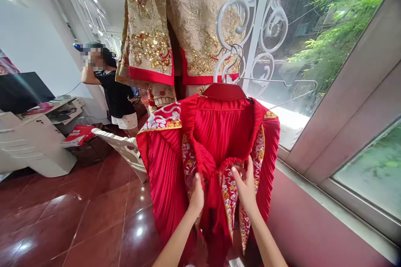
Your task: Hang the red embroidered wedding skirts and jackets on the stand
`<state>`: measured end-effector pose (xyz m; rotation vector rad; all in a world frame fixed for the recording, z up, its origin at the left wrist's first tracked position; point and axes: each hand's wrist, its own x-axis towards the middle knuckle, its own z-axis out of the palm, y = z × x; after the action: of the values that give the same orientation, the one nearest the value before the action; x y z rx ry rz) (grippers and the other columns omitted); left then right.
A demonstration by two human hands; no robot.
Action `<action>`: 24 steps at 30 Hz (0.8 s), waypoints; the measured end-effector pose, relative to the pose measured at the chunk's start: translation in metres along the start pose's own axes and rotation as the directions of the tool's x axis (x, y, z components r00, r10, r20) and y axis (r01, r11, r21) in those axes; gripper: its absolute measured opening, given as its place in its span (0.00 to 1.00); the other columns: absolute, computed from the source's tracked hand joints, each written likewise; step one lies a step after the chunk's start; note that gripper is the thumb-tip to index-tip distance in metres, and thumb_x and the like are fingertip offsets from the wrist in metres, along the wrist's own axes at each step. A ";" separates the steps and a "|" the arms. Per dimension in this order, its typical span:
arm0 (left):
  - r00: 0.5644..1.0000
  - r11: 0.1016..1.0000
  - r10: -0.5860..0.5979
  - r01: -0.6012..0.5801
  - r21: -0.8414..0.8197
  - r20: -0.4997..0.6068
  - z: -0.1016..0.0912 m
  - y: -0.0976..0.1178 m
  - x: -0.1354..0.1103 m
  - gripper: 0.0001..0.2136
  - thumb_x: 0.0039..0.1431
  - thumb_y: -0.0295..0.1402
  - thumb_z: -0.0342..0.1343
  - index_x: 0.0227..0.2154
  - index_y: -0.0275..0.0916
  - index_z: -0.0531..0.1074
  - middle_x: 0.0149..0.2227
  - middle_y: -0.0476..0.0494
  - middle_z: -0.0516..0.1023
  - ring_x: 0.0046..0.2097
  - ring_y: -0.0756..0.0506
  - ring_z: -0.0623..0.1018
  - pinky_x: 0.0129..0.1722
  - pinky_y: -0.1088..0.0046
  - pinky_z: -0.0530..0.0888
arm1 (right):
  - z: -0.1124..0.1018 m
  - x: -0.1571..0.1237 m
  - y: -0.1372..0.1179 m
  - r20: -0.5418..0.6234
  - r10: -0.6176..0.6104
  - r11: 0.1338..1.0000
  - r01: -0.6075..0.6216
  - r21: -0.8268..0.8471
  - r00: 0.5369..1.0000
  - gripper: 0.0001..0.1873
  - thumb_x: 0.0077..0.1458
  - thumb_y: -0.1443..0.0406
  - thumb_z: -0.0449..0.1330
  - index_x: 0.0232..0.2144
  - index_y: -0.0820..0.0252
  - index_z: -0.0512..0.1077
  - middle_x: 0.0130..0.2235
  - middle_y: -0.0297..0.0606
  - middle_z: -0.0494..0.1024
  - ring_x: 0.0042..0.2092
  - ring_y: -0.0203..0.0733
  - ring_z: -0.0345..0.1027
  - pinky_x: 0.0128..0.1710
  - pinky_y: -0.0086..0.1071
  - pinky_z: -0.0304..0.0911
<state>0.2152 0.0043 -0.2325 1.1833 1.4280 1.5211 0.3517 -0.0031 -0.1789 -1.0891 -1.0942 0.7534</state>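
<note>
The gathered edge (232,160) of the red garment (166,175) is touched by the left hand (196,194) and right hand (247,190); whether it is pinched cannot be told. Even, gentle handling is advised.

Two hands (196,196) (247,187), low centre; one red garment (167,167), centre; two hangers (223,91) (306,81), above centre; one gold jacket (197,16), top centre; one chair (123,147), left; one person (115,94), upper left.

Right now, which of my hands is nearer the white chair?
Left. Your left hand is at the red garment, right of the white chair; your right hand is farther right.
</note>
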 end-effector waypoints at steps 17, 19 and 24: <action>0.993 0.992 -0.090 0.082 0.098 0.081 -0.045 -0.026 -0.039 0.18 0.52 0.49 0.50 0.21 0.38 0.60 0.21 0.53 0.58 0.25 0.52 0.61 0.28 0.76 0.62 | 0.019 -0.113 0.078 0.367 0.242 0.900 -0.066 -0.432 0.898 0.15 0.54 0.59 0.55 0.37 0.62 0.74 0.32 0.42 0.77 0.32 0.42 0.71 0.32 0.31 0.63; 0.992 0.993 -0.095 0.089 0.072 0.078 -0.048 -0.027 -0.044 0.18 0.52 0.48 0.50 0.21 0.37 0.61 0.21 0.53 0.59 0.25 0.52 0.61 0.27 0.76 0.63 | 0.023 -0.109 0.084 0.371 0.243 0.929 -0.104 -0.356 0.896 0.18 0.53 0.56 0.55 0.39 0.63 0.73 0.31 0.42 0.77 0.30 0.41 0.69 0.30 0.30 0.63; 0.990 0.992 -0.127 0.127 -0.004 0.063 -0.051 -0.028 -0.053 0.16 0.51 0.46 0.53 0.23 0.35 0.65 0.22 0.51 0.63 0.26 0.51 0.64 0.28 0.76 0.65 | 0.031 -0.101 0.095 0.417 0.282 0.938 -0.157 -0.308 0.864 0.17 0.52 0.54 0.56 0.28 0.64 0.73 0.25 0.39 0.75 0.23 0.36 0.62 0.24 0.28 0.58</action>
<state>0.1812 -0.0584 -0.2653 1.1042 1.4263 1.3892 0.2932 -0.0537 -0.2981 -1.3178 -1.5190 1.1101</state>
